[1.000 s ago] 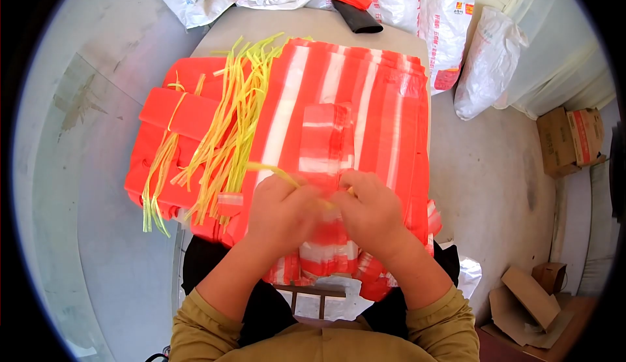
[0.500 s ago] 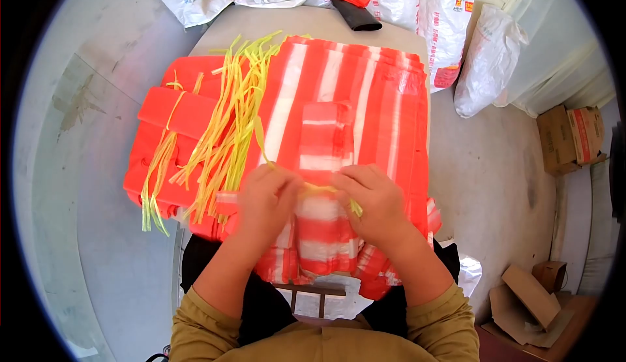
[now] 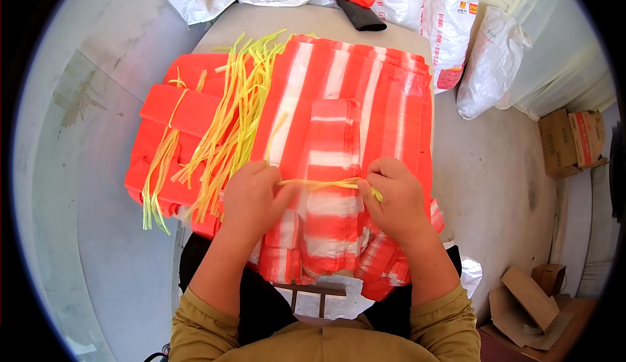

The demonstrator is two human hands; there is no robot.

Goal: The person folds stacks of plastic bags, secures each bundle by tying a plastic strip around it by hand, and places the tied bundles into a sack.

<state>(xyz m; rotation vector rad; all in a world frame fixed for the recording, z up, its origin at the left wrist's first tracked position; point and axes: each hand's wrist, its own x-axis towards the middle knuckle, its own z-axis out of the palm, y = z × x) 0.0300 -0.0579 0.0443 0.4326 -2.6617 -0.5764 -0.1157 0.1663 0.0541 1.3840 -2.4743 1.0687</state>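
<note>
A yellow plastic strip (image 3: 319,184) runs taut across a folded bundle of red-and-white striped plastic bags (image 3: 332,147). My left hand (image 3: 253,196) is closed on the strip's left part, and a loose end rises above that fist. Gripping its right part, my right hand (image 3: 396,196) has a short yellow end poking out below the fingers. The bundle lies on a wide stack of striped plastic bags (image 3: 287,94). To the left, many loose yellow strips (image 3: 244,114) are draped over a pile of red folded bags (image 3: 189,107).
White printed sacks (image 3: 450,29) stand behind the table (image 3: 241,23). A black roll with a red piece (image 3: 358,10) lies at its far edge. Cardboard boxes (image 3: 561,141) are at the right wall, and an opened carton (image 3: 525,306) sits lower right. More striped bundles (image 3: 381,264) hang over the near edge.
My hands have moved apart, left hand leftward and right hand rightward, pulling the yellow strip straighter across the bundle. The view has shifted slightly.
</note>
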